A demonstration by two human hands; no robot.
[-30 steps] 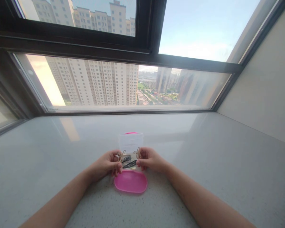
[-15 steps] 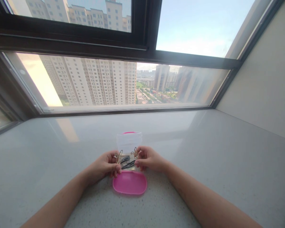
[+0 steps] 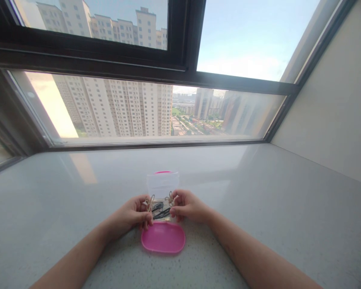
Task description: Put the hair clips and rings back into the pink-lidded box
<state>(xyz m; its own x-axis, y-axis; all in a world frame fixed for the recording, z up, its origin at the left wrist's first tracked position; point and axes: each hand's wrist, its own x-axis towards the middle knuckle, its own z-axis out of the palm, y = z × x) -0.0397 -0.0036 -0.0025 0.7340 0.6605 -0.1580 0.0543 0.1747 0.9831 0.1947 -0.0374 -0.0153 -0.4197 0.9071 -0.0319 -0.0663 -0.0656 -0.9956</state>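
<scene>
Grip nearly closed, left hand (image 3: pixel 135 212) and right hand (image 3: pixel 189 208) each pinch beige cord loops (image 3: pixel 151 202), best held lightly, clear of dark clips (image 3: pixel 162 214).

Left hand (image 3: pixel 137 214): some fingertips hidden by the left cord loop (image 3: pixel 151 203).
Right hand (image 3: pixel 188 206): lower fingers tucked from sight.
Right cord loop (image 3: pixel 170 199): too small to trace its knot, as is the left one's.
Black clips (image 3: pixel 161 214): detail too small; the end toward three o'clock hidden by fingers.
Pink tray (image 3: pixel 163 237): corner at eleven o'clock covered by fingers.
Left forearm (image 3: pixel 75 257): cut off at seven o'clock.
Right forearm (image 3: pixel 252 253): cut off at five.
Distant towers (image 3: pixel 203 103): hazy at one o'clock.
</scene>
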